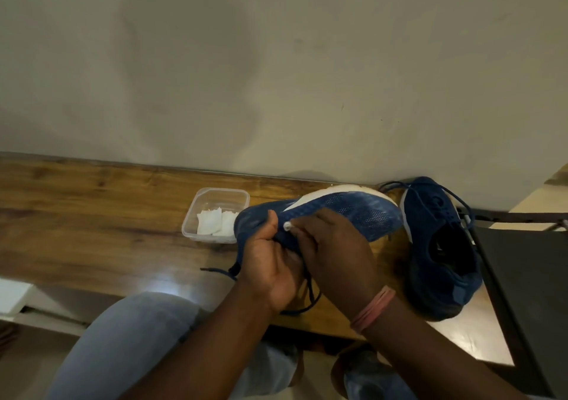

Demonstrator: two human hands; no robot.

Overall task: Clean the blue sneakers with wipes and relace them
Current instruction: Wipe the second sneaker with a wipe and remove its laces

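Sneaker [338,212] lies tilted, gripped underneath by left hand [270,264]; right hand [332,252] pinches its lace [307,292]

L hand [270,264] & R hand [335,255] curled, gripping.

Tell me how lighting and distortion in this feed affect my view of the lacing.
Head view: dim, warm light; glare patch on the table near its front edge; wide-angle bending curves that edge; both hands hide the held sneaker's eyelets; the second sneaker sits in shadow.
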